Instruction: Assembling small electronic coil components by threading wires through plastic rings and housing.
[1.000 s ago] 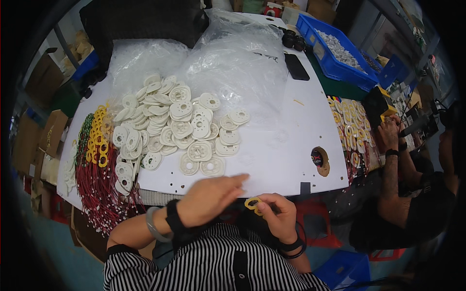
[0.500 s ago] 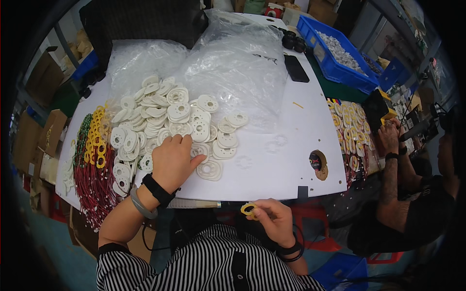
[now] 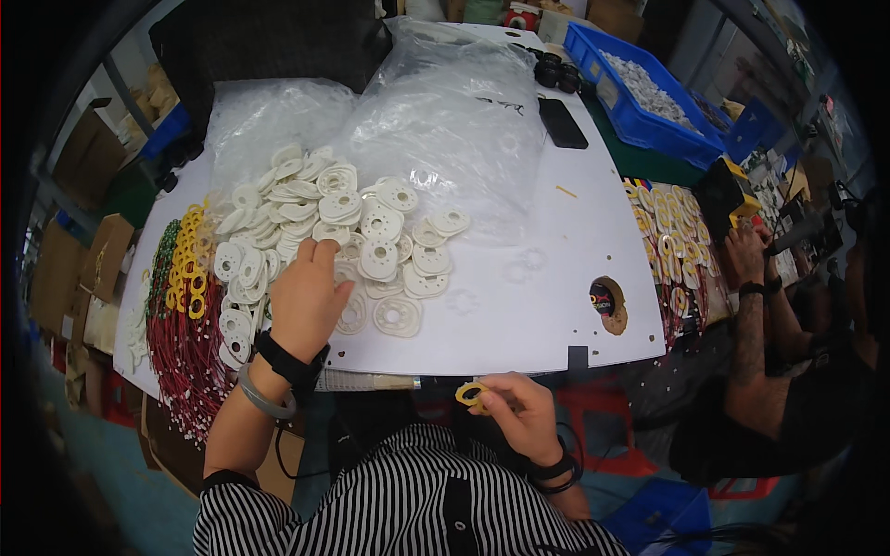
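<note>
So the left hand is flat out on the white bench, fingers spread and resting on the heap of white plastic discs at centre left of the frame. It's pressing down on them more than pinching; I can't tell if any single disc is actually caught under the fingers. The right hand sits low at bottom centre, off the near bench edge, with thumb and forefinger closed on a small yellow ring. The heap lies up and to the left of that ring, so the left hand is way nearer to the discs. More yellow rings on red wires run along the far left edge, just beside the pile. Clear plastic bags sit behind it.
</note>
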A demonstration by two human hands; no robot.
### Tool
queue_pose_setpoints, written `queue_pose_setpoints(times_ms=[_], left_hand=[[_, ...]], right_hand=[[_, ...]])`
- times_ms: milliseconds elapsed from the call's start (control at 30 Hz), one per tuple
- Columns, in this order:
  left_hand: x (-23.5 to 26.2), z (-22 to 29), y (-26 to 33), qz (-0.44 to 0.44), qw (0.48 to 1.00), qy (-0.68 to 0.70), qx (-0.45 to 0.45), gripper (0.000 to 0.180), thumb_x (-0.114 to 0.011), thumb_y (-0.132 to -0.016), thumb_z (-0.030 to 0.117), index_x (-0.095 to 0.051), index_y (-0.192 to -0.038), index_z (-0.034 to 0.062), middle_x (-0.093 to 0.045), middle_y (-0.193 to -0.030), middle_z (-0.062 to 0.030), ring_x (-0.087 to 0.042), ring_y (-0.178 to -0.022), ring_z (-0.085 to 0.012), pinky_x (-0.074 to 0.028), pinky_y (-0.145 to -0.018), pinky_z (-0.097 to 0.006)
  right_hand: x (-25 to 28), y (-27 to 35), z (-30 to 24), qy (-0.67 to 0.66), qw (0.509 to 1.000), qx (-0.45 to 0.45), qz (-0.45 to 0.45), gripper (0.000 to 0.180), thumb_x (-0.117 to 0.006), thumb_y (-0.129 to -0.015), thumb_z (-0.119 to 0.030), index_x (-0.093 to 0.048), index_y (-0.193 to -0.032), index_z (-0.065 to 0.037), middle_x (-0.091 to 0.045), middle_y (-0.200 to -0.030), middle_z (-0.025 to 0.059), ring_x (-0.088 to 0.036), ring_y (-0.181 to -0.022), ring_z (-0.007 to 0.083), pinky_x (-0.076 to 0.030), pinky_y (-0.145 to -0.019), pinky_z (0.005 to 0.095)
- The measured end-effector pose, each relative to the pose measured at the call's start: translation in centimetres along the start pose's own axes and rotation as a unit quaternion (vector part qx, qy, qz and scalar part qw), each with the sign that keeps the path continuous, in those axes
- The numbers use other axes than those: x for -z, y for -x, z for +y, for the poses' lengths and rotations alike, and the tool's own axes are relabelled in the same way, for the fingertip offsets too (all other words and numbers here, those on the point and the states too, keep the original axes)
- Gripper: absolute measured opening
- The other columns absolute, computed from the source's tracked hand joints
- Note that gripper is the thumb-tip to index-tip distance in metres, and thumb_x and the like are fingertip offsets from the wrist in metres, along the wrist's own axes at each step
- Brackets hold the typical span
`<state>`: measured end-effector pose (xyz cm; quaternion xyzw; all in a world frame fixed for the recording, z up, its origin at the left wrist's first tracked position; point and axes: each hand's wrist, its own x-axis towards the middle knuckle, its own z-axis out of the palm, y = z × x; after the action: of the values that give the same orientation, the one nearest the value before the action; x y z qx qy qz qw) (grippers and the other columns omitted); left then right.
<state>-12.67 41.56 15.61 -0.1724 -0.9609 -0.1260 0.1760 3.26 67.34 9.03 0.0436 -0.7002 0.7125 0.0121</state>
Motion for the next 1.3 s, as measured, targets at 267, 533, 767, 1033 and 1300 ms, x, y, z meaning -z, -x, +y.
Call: queue_pose_setpoints(times_ms=[267,533,767,1033,1300], left_hand=[[0.7,3.0,1.5,0.027,0.985,0.171,0.000,0.022,-0.066,-0.083,0.005,-0.065,-0.105,0.0013,-0.067,-0.087,-0.0109,-0.063,-0.066,-0.0204,-0.047,-0.056,-0.031],[-0.6,8.1,3.7,-0.401,0.741,0.532,0.090,0.032,-0.048,-0.099,0.017,-0.057,-0.125,0.0011,-0.067,-0.090,-0.0066,-0.063,-0.067,-0.0067,-0.050,-0.050,-0.018],[-0.8,8.6,4.0,-0.421,0.700,0.567,0.103,0.034,-0.044,-0.100,0.023,-0.059,-0.119,-0.0002,-0.067,-0.090,-0.0075,-0.063,-0.067,-0.0074,-0.050,-0.049,-0.019],[-0.9,9.2,3.9,-0.427,0.720,0.540,0.088,0.033,-0.044,-0.100,0.024,-0.060,-0.117,0.0000,-0.067,-0.087,-0.0066,-0.062,-0.066,-0.0080,-0.051,-0.050,-0.020],[-0.3,9.3,3.8,-0.327,0.812,0.480,-0.051,0.028,-0.060,-0.091,0.023,-0.063,-0.105,-0.0003,-0.065,-0.083,-0.0167,-0.063,-0.071,-0.0256,-0.050,-0.066,-0.033]], right_hand=[[-0.1,-0.1,-0.5,0.033,0.999,0.015,0.012,0.016,-0.055,-0.092,0.001,-0.058,-0.106,0.007,-0.065,-0.096,0.0139,-0.067,-0.083,0.0164,-0.057,-0.072,0.0253],[-0.7,-0.7,-1.9,0.067,0.996,0.026,0.044,0.016,-0.061,-0.090,-0.004,-0.060,-0.104,0.003,-0.068,-0.089,0.0116,-0.067,-0.075,0.0119,-0.052,-0.064,0.0216],[-0.3,-0.1,-1.7,0.076,0.996,-0.001,0.041,0.016,-0.059,-0.091,-0.003,-0.057,-0.106,0.004,-0.068,-0.093,0.0129,-0.067,-0.077,0.0128,-0.054,-0.067,0.0223],[-0.1,-0.3,-1.4,0.084,0.996,0.001,0.034,0.016,-0.060,-0.091,-0.003,-0.058,-0.105,0.004,-0.068,-0.093,0.0126,-0.067,-0.077,0.0123,-0.054,-0.067,0.0219],[-0.7,-1.1,-1.4,0.123,0.991,-0.006,0.058,0.015,-0.062,-0.089,-0.003,-0.061,-0.103,0.002,-0.068,-0.088,0.0103,-0.067,-0.077,0.0114,-0.053,-0.067,0.0225]])
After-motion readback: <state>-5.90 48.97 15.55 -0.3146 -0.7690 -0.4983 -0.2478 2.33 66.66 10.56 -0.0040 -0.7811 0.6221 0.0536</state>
